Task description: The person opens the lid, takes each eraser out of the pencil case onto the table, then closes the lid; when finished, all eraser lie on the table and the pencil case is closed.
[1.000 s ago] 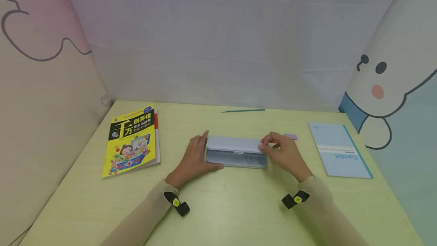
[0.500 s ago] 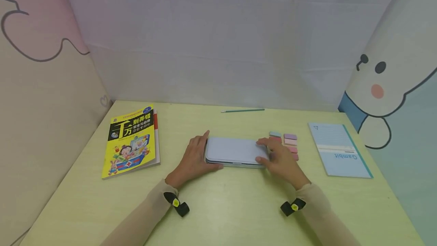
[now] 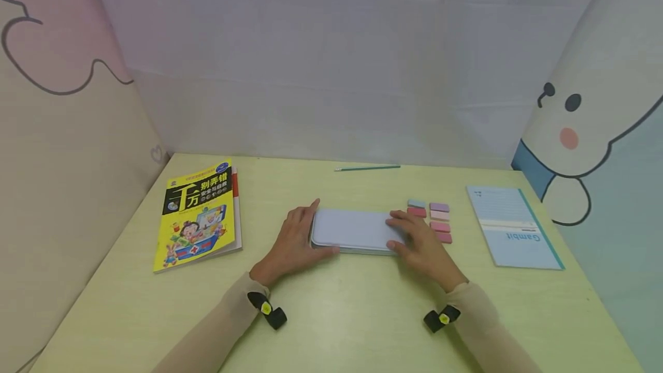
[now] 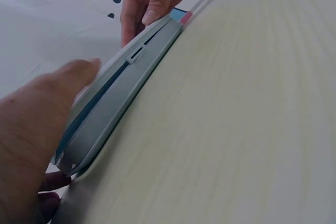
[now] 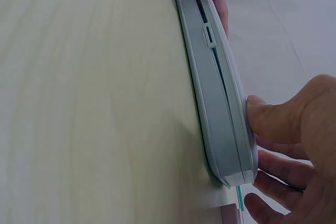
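Observation:
A pale grey-white pencil case (image 3: pixel 352 228) lies on the table with its lid down. Both wrist views show a thin dark gap along its front seam, near a small clasp (image 5: pixel 209 35). My left hand (image 3: pixel 296 242) holds the case's left end, thumb along the front edge and the other fingers round the side. At the opposite end, my right hand (image 3: pixel 422 246) rests on the lid, its thumb (image 5: pixel 268 119) touching the lid and its other fingers spread by the end. What the case contains is hidden.
Several small pastel and pink erasers (image 3: pixel 439 216) lie right of the case. Behind it is a green pencil (image 3: pixel 368 168). A yellow book (image 3: pixel 197 217) on another book sits at the left, and a light blue notebook (image 3: pixel 515 227) at the right. A white cloth backdrop (image 3: pixel 321 73) rises behind the table.
The lid, half raised one second ago, has come down over the case. My right hand has gone from pinching the lid's edge to resting on top. The left hand has stayed in place.

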Available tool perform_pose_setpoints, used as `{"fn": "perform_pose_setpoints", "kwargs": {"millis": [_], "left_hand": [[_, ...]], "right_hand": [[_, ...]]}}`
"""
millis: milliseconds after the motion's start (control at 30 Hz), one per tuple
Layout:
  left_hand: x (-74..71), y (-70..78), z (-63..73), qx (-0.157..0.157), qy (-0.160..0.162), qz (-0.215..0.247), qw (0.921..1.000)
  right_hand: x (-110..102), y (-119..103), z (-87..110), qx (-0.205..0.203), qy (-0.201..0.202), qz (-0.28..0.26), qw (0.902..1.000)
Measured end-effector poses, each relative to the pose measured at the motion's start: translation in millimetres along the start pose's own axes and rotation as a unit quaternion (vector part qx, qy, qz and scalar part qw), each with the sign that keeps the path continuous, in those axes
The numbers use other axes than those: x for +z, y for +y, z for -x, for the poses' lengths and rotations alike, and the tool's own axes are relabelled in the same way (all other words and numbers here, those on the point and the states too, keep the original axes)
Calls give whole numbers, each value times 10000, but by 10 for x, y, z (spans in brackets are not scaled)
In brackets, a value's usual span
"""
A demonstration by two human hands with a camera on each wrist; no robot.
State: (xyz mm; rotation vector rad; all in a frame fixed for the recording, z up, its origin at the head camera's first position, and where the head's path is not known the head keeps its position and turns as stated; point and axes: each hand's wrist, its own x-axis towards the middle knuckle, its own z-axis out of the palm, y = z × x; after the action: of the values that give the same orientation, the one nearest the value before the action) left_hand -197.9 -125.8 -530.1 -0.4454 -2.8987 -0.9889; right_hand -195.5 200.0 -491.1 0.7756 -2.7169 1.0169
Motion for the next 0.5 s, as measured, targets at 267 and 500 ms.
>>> {"fn": "perform_pose_setpoints", "kwargs": {"millis": [267, 500], "left_hand": [[-40, 22, 22, 125, 180, 327, 9992], [-41, 36, 7, 99, 236, 357, 9990]], "right_hand": [[12, 13, -1, 46, -63, -37, 10000], [2, 9, -10, 75, -130, 60, 9999]]}}
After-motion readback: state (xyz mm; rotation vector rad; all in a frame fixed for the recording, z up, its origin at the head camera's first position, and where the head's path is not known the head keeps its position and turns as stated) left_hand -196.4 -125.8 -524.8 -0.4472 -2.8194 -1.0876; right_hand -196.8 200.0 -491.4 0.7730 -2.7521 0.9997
